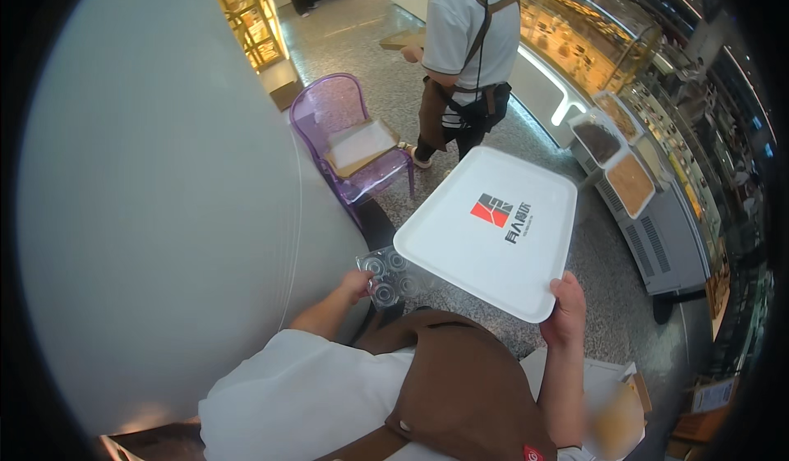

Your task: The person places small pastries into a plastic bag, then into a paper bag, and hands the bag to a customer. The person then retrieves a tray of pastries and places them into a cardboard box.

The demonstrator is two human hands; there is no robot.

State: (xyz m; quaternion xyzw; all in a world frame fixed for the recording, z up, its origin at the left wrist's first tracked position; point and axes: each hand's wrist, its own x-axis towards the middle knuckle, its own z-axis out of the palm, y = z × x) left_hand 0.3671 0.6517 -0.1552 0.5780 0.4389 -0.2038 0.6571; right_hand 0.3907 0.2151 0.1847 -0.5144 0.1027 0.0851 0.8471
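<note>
My right hand (566, 307) grips the near right corner of a white plastic serving tray (456, 239), its thumb on top of the rim. The tray bears a red and grey logo with writing, and nothing lies on it. To the left, my left hand (357, 285) is shut on the edge of a clear plastic container (383, 293) with round moulded cups. Part of that container lies behind the tray's near left corner. A brown apron covers my front.
A purple transparent chair (330, 79) holds a board with white paper. Ahead, a co-worker (471, 42) carries a flat board. A large pale curved wall (160, 183) rises at left. At right stand a grey cabinet (662, 239), several food tubs (630, 185) and lit display cases.
</note>
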